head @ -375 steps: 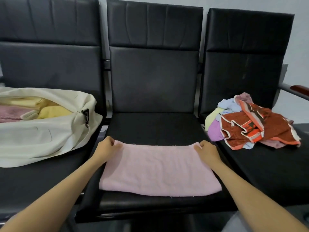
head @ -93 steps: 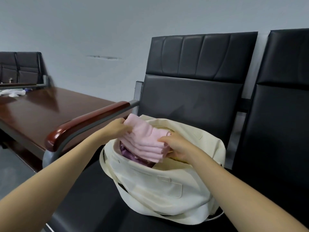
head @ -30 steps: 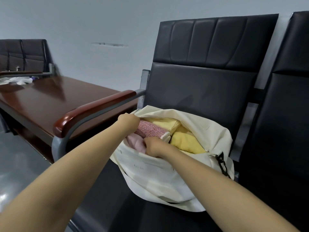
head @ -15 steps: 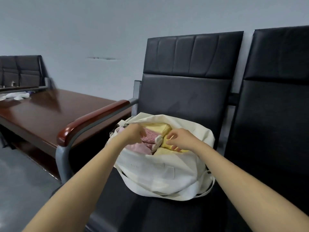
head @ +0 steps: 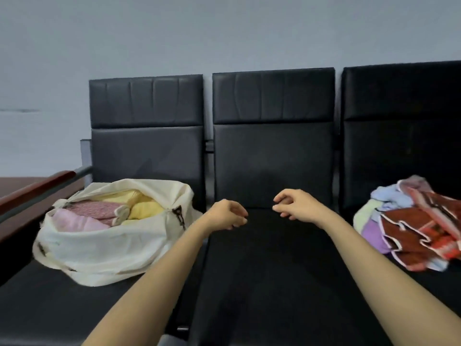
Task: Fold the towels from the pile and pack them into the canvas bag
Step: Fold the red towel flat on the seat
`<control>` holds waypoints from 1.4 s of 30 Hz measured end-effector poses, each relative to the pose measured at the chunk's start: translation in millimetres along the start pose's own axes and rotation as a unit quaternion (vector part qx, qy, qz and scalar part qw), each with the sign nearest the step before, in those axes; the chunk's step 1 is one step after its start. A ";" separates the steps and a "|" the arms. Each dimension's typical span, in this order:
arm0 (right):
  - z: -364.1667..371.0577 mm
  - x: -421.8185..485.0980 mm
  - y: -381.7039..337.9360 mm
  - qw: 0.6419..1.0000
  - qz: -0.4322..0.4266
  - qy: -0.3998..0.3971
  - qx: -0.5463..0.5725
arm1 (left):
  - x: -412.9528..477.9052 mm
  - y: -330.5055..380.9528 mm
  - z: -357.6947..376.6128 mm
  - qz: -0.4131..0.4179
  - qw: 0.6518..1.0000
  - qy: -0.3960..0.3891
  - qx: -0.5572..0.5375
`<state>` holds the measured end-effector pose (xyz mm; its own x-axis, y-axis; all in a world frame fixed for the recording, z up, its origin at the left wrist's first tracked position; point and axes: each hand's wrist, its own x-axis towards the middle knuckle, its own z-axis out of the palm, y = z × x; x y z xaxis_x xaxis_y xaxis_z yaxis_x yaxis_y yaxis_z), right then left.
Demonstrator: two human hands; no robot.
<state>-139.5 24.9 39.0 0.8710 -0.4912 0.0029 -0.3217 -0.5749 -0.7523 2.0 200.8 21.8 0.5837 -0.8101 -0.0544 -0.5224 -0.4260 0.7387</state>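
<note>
Left hand (head: 225,214) and right hand (head: 295,204) have pulled out of the canvas bag (head: 104,248), hovering over the bench (head: 269,270), fingers (head: 239,222) loosely curled, holding nothing. Bag lies left, mouth open for packing; towel pile (head: 409,221) waits right.

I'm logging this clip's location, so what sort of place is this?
Probably an office waiting area or meeting room: a row of linked black padded seats against a bare grey wall, a wood-capped metal armrest at the row's end, and a dark wooden table beyond it.
</note>
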 end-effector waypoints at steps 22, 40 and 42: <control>-185.8 -63.4 324.5 0.907 0.291 0.283 -0.108 | 146.4 206.2 361.2 0.183 0.969 -0.164 0.023; -209.6 -55.1 259.1 0.792 0.028 0.529 0.303 | 150.5 197.8 354.9 0.155 0.946 -0.182 -0.218; -208.2 -59.1 232.0 0.799 0.010 0.431 0.419 | 140.5 203.1 332.3 0.208 0.922 -0.150 -0.290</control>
<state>-342.8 -215.7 1.5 0.1724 -0.9707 0.1671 0.3442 -0.0996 -0.9336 -228.6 -133.4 -59.1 0.1649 -0.9667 0.1956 -0.1917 0.1631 0.9678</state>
